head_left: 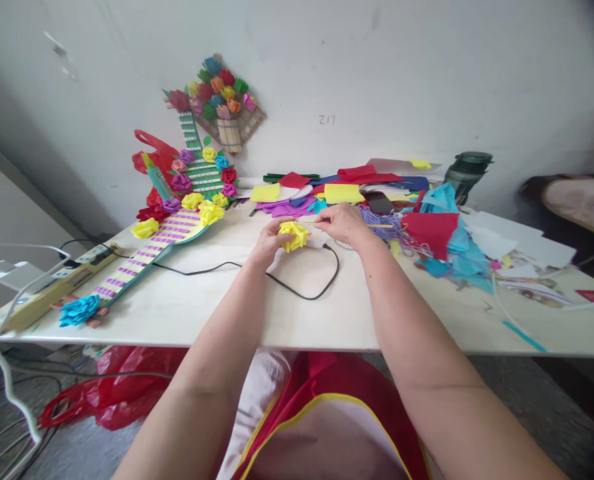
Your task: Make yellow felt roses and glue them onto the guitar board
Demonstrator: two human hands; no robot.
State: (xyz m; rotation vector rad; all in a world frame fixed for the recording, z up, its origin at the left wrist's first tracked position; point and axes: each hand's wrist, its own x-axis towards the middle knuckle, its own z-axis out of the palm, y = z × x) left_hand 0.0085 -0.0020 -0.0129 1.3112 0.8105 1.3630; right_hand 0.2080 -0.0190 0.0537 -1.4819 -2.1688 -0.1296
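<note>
My left hand (268,239) is closed around a yellow paper flower (293,235), held just above the white table (297,313). My right hand (343,223) sits to the right of the flower, fingers pinched near its top; what it pinches is too small to make out. A thin wooden stick (379,226) lies just beyond the right hand. A black cable (297,287) loops on the table below both hands.
A striped paper craft with paper flowers (147,253) lies at the left. Coloured paper sheets (341,190) and scraps (447,240) pile at the back and right. A power strip (51,287) is at the far left, a dark green bottle (465,175) at the back right.
</note>
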